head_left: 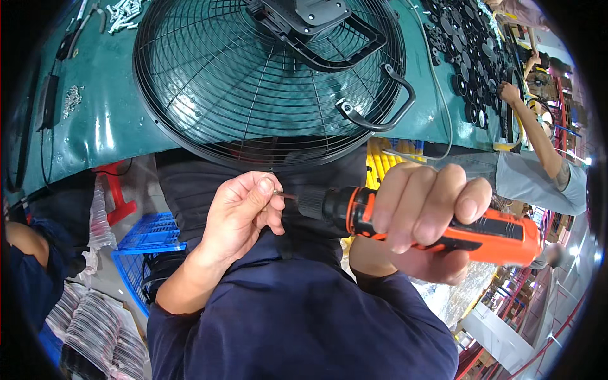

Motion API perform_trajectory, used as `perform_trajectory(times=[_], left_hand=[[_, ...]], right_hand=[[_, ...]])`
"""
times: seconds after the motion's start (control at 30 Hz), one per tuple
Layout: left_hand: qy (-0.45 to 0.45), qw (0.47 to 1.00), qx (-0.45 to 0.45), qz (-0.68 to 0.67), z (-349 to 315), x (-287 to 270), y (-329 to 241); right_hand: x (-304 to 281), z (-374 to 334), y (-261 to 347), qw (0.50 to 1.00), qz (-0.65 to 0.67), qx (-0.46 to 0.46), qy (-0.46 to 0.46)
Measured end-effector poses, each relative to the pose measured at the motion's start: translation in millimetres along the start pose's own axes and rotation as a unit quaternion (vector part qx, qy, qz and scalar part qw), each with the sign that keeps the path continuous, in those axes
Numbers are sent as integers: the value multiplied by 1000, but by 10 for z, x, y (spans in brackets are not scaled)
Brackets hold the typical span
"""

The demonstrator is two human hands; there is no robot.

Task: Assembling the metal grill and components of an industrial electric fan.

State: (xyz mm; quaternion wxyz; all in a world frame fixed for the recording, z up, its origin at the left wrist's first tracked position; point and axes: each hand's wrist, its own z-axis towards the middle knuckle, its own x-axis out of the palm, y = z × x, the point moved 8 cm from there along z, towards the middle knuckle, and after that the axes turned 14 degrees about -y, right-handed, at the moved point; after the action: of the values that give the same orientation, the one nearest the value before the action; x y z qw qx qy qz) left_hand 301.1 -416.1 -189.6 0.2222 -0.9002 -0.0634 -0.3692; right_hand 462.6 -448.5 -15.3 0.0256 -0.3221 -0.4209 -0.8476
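Note:
Over my lap, my right hand grips an orange and black cordless screwdriver, its fingers wrapped round the body. The driver lies almost level, with its dark chuck and thin bit pointing left. My left hand meets the bit's end, thumb and fingertips pinched on a small screw that they mostly cover. Just beyond both hands, a large round black fan grille rests on the table, reaching a little over its near edge. A curved black handle and a black bracket sit on the grille.
Loose screws and longer bolts lie on the green table at left. Many round black parts cover its right end, where a co-worker's arm reaches in. A blue plastic chair stands at left.

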Motion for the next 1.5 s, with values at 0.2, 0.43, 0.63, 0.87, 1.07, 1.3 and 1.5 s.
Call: perform_trajectory(times=[0.2,0.43,0.63,0.87,1.07,1.3,1.5], left_hand=[[-48,999,-19,11,3,-34,37],[-67,998,-14,0,-10,-55,64],[-13,998,-15,-61,2,-38,75],[-27,999,-10,-32,24,-101,109],[-49,999,-13,2,142,-174,234],[-67,992,36,98,220,-209,224],[-97,984,46,141,222,-326,165]], right_hand=[[50,-43,-33,999,-48,-22,-6],[44,-91,-18,998,-49,-42,6],[46,-110,15,996,-63,-56,8],[3,-103,-20,998,-45,-44,14],[31,-78,-96,994,-88,-54,43],[41,-37,-220,994,-101,-37,31],[139,44,-327,989,-128,0,78]])
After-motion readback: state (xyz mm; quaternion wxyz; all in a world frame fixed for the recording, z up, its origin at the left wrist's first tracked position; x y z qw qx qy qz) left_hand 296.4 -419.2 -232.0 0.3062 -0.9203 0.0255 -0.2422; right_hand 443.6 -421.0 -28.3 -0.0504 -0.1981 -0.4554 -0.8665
